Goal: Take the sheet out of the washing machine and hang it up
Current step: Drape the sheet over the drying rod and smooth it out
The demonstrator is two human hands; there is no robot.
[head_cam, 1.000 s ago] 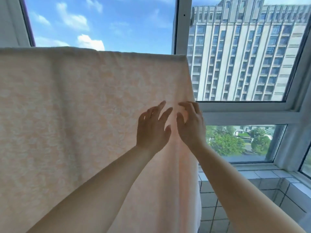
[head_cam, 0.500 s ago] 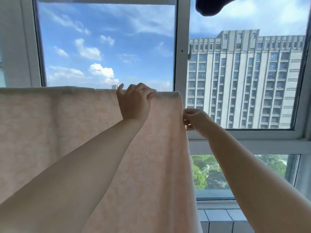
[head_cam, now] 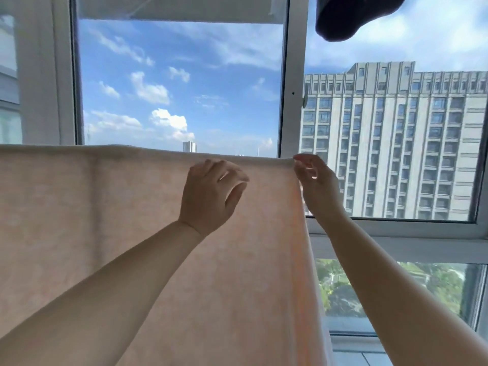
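**Mia:** Sheet first! Where is it?

**Ben:** It hangs in front of the window. It is pale peach. Its top edge runs flat across, so it must be folded over a line or a bar. I cannot see the bar itself.

**Mia:** Why are both hands up so high?

**Ben:** I think they are fixing the top corner so the sheet hangs straight. The right hand is at the corner on the right side. Its finger and thumb sit close together at the edge, like a pinch, but I cannot tell for sure if they hold the cloth.

**Mia:** And the other one?

**Ben:** The left hand is just below the top edge, in front of the sheet. Its fingers are loosely bent and hold nothing. It may touch the cloth; I cannot tell.

**Mia:** Why does the sheet glow?

**Ben:** Sun comes through it from behind. It looks thin and soft.

**Mia:** What else is there?

**Ben:** White window frames, blue sky with small clouds, and a tall grey building outside. Green trees are far below. Something dark hangs at the top. Pale tiles are down by the window.

**Mia:** Is the job nearly done?

**Ben:** I think so. The sheet is already up.
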